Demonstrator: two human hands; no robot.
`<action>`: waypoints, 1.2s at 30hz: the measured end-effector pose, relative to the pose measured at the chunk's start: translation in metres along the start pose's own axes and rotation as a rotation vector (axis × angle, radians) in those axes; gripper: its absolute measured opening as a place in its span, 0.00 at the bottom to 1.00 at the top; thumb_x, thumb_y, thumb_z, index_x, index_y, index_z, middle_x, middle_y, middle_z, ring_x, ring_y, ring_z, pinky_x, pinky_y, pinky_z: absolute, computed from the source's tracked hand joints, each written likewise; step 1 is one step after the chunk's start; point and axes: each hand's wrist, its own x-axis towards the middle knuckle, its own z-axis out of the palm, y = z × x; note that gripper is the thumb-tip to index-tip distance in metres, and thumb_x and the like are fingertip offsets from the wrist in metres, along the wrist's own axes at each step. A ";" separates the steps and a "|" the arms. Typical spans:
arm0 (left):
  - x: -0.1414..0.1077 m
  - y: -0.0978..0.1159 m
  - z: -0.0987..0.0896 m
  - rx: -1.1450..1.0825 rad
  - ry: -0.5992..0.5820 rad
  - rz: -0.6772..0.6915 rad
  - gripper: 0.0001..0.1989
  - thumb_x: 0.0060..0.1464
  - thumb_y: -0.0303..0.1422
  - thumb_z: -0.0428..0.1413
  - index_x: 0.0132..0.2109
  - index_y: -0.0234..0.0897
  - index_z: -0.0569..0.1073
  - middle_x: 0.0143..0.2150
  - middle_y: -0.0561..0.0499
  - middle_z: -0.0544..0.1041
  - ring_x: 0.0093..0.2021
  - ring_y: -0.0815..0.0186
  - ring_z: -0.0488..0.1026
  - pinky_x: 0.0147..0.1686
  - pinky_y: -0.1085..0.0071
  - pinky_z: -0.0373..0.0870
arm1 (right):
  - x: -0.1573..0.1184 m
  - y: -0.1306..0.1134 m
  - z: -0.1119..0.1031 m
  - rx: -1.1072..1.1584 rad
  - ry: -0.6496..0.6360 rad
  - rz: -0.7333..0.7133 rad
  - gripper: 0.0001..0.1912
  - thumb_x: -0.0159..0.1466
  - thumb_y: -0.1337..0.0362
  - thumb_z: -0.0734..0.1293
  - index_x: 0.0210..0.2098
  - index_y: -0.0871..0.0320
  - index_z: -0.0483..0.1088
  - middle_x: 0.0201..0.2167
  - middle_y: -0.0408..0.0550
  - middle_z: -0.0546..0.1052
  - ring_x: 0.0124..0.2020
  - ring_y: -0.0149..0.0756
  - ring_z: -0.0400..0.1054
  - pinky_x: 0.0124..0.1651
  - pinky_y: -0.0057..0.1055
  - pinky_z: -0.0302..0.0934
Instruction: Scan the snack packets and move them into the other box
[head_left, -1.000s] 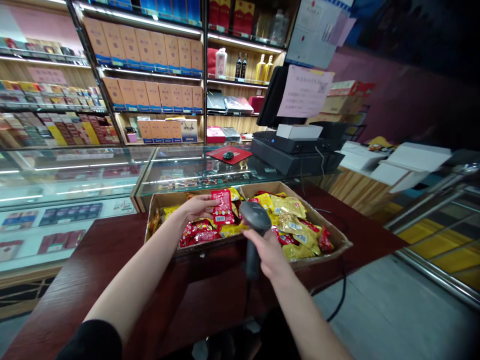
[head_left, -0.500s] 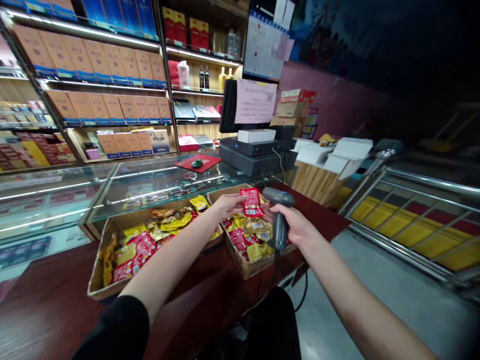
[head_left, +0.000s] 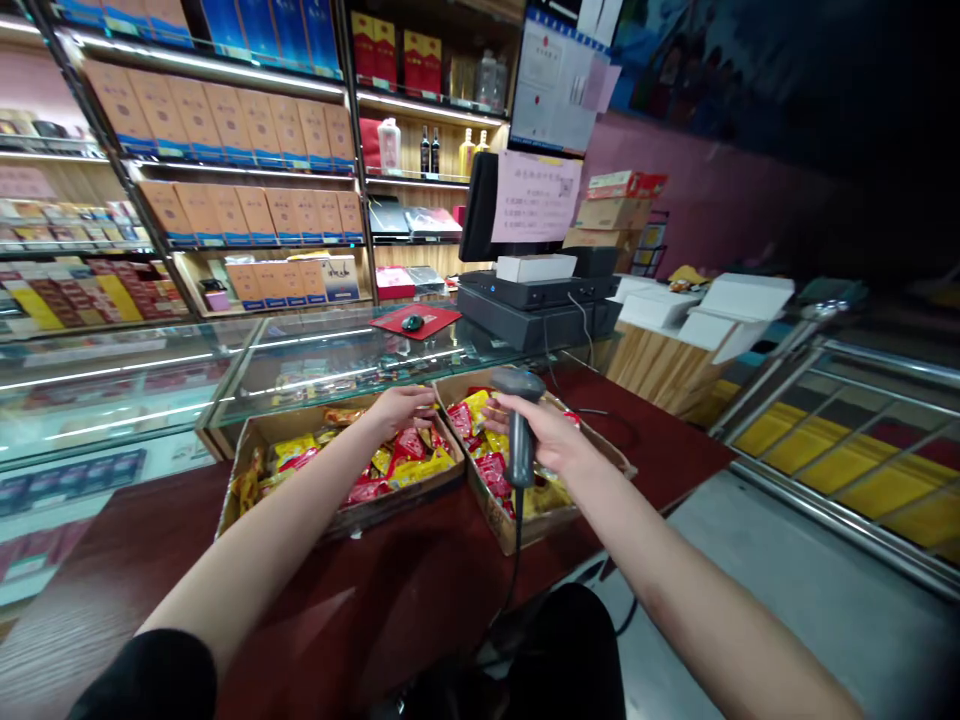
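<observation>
Here's the left hand [head_left: 405,410] over the right end of the left box [head_left: 420,497], fingers bent above the red and yellow packets [head_left: 411,445]; whether they pinch one, I can't tell. The right hand [head_left: 553,432] is wrapped round the scanner [head_left: 520,452], grip upright, above the right box [head_left: 546,528], where more packets lie. So it looks like a reach between scans, and the next move would seem to call for one packet held flat, code side towards the scanner. And what a switch! Half a second ago the left hand had a red packet up beside the scanner, over the right box; now it's across at the left box, no packet visible in it.
</observation>
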 end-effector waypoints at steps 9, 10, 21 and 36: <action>0.025 -0.019 -0.046 0.014 0.214 -0.136 0.16 0.46 0.32 0.64 0.41 0.29 0.72 0.31 0.46 0.76 0.24 0.67 0.74 0.30 0.65 0.75 | 0.085 0.032 0.082 -0.475 0.011 0.193 0.09 0.54 0.69 0.68 0.20 0.60 0.64 0.09 0.37 0.61 0.11 0.25 0.55 0.16 0.24 0.53; 0.031 -0.021 -0.044 0.029 0.224 -0.142 0.16 0.46 0.32 0.64 0.41 0.29 0.72 0.30 0.47 0.75 0.23 0.67 0.73 0.29 0.65 0.75 | 0.091 0.035 0.085 -0.498 0.015 0.195 0.09 0.53 0.70 0.68 0.19 0.60 0.64 0.08 0.36 0.59 0.10 0.25 0.53 0.15 0.24 0.51; 0.055 -0.031 -0.038 0.089 0.283 -0.105 0.10 0.38 0.25 0.67 0.28 0.32 0.72 0.23 0.49 0.74 0.26 0.62 0.75 0.28 0.67 0.73 | 0.097 0.054 0.087 -0.590 0.023 0.165 0.07 0.50 0.68 0.68 0.18 0.60 0.65 0.07 0.36 0.59 0.11 0.25 0.53 0.16 0.24 0.48; -0.051 -0.041 -0.095 -0.010 0.239 0.059 0.22 0.36 0.23 0.67 0.40 0.31 0.69 0.22 0.55 0.72 0.23 0.68 0.73 0.31 0.63 0.76 | 0.048 0.079 0.124 -0.463 -0.122 0.307 0.09 0.52 0.66 0.69 0.22 0.60 0.64 0.10 0.37 0.62 0.13 0.26 0.56 0.17 0.24 0.53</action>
